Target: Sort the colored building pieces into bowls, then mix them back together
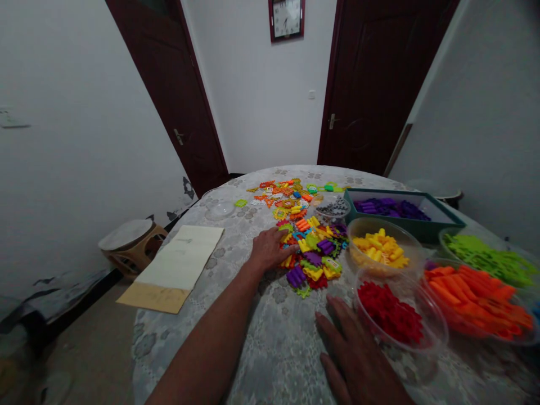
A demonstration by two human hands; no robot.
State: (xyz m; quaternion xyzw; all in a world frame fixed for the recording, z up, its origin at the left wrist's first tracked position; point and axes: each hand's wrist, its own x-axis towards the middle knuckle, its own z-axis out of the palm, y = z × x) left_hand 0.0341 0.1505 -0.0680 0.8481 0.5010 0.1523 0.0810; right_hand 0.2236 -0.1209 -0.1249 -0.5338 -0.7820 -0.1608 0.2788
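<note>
We note: L hand (268,249) flat, fingers spread, resting on near-left edge of the loose pile of multicoloured plastic interlocking pieces (310,247) on the round cloth-covered surface (236,337). Pile runs fwd, away from us. R hand (358,360) open, holds nothing, beside clear tub of red pieces (392,318). L nearer the pile.

Round table (270,349) under a grey flower-patterned cloth, heap of mixed coloured plastic pieces (306,236) at its middle, clear bowls of yellow pieces (382,247), red pieces (390,318) and orange pieces (476,298), green tray of purple pieces (392,209), folded paper sheet (177,264) overhanging the left edge
</note>
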